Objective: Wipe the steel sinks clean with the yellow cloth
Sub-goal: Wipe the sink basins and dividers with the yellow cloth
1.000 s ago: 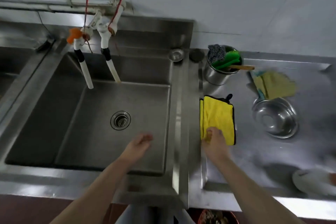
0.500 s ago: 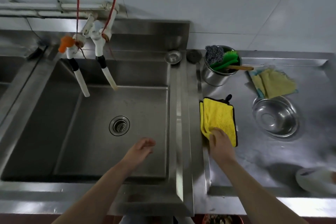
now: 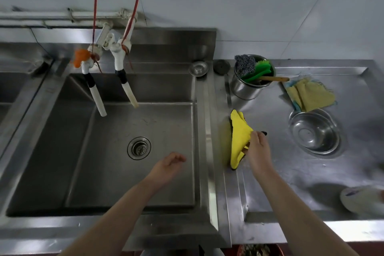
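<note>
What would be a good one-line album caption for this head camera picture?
Right hand lifts the yellow cloth off the counter while the empty left hand waits above the steel sink.

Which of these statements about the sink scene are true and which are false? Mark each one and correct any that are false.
1. The right hand grips the yellow cloth. True.
2. The left hand holds a sponge. False: it holds nothing and hovers over the steel sink with loosely curled fingers.
3. The steel bowl sits inside the sink basin. False: it stands on the drainboard to the right of the sink.
4. A steel cup behind the cloth holds a green brush and a scourer. True.
5. Water is running from the two taps. False: no stream shows below either spout.
</note>
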Available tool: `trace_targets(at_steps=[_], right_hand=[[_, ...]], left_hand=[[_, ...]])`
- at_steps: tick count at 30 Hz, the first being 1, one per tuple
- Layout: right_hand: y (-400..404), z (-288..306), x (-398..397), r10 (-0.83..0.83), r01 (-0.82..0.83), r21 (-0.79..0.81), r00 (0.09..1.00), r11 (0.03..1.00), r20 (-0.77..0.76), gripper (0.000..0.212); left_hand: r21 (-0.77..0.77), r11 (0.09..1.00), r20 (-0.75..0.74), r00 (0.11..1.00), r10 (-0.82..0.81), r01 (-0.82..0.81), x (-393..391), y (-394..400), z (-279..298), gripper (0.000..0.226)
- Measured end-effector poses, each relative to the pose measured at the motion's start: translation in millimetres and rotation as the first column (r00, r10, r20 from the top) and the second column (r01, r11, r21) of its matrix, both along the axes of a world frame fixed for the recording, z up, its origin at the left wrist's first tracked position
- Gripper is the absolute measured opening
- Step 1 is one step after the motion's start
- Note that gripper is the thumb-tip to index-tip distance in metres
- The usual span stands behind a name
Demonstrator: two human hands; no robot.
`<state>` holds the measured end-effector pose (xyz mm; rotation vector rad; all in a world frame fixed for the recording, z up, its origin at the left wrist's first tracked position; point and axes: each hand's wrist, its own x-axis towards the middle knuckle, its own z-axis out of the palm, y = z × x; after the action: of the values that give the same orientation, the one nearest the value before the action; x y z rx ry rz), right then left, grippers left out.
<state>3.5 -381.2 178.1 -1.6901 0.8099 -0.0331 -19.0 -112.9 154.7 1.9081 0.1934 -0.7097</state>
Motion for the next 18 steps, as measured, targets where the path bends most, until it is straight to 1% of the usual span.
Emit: trace_targets(at_steps=[1, 4, 6, 9, 11, 13, 15, 18], right_hand=[[5, 2, 4, -0.01, 0.009, 0.051, 1.0, 0.999, 0.012, 0.023], [24, 16, 11, -0.022, 0.009, 0.244, 0.999, 0.97, 0.05, 0.018], [38, 25, 12, 0.0, -0.017, 0.28, 0.998, 0.96, 0.062, 0.017], [56, 35, 11, 0.069, -0.085, 0.311, 0.996, 0.947, 0.062, 0.016], [65, 39, 11, 0.12, -0.132, 0.325, 0.991, 0.937, 0.055, 0.015], [72, 38, 11, 0.155, -0.164, 0.327, 0.987, 0.931, 0.052, 0.015], [76, 35, 12, 0.193, -0.198, 0.298, 0.98, 0.934, 0.046, 0.019], [78, 28, 13, 0.264, -0.261, 0.174, 0.964, 0.949, 0.007, 0.022]], left_hand=[[-0.019, 1.0, 0.006, 1.0, -0.002, 0.002, 3, -2, 4, 0.018], [-0.142, 0.99, 0.04, 0.999, 0.005, 0.001, 10, -10, 21, 0.026], [-0.188, 0.981, 0.068, 0.997, -0.028, 0.04, 18, -19, 32, 0.039], [-0.094, 0.981, 0.128, 0.98, -0.155, 0.168, 34, -32, 39, 0.075], [-0.061, 0.982, 0.126, 0.977, -0.17, 0.179, 43, -39, 38, 0.094], [-0.101, 0.982, 0.101, 0.984, -0.149, 0.159, 49, -48, 39, 0.098], [-0.138, 0.98, 0.093, 0.987, -0.13, 0.142, 50, -55, 40, 0.095], [-0.059, 0.988, 0.127, 0.983, -0.135, 0.144, 50, -58, 35, 0.081]])
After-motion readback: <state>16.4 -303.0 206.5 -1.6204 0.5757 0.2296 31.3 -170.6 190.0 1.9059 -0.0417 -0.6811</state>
